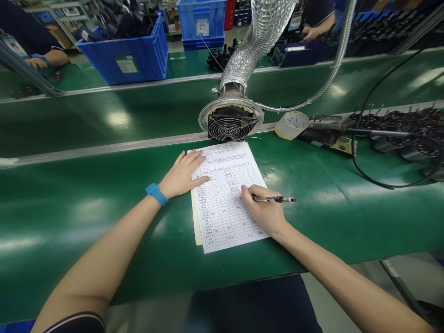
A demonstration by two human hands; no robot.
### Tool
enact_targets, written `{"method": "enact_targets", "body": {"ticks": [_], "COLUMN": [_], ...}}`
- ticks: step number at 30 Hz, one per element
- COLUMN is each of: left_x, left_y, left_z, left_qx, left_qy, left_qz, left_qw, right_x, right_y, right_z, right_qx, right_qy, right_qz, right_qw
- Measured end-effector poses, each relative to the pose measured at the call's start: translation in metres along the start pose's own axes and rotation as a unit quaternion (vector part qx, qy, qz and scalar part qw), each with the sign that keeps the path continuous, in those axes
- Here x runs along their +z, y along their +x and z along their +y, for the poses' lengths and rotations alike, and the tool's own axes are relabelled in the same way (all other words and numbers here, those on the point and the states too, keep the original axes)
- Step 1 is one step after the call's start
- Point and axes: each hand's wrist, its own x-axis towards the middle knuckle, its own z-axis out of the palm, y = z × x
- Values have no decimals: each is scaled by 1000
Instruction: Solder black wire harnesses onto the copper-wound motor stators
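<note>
A printed form sheet (pixel 225 203) lies on the green workbench (pixel 86 208) in front of me. My left hand (pixel 183 175) rests flat on the sheet's upper left corner, fingers stretched out; a blue band (pixel 157 194) circles that wrist. My right hand (pixel 263 210) is closed round a pen (pixel 277 199), its tip on the sheet's right half.
A silver flexible duct with a round fan grille (pixel 229 125) stands just behind the sheet. A tape roll (pixel 292 125), a tool and black coiled parts (pixel 409 127) sit at the right. A blue crate (pixel 128 53) stands beyond the green conveyor belt. Other people's hands (pixel 38 61) show far back.
</note>
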Motion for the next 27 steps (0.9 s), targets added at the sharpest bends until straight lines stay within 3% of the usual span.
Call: {"method": "enact_targets", "body": {"ticks": [27], "left_x": [-1], "left_y": [-1], "left_z": [1], "left_qx": [-4], "left_qy": [-5], "left_qz": [-4], "left_qw": [1000], "right_x": [1], "right_y": [0], "right_z": [1], "right_qx": [-16], "right_qy": [0], "right_qz": [-13], "right_qw": [1000]}}
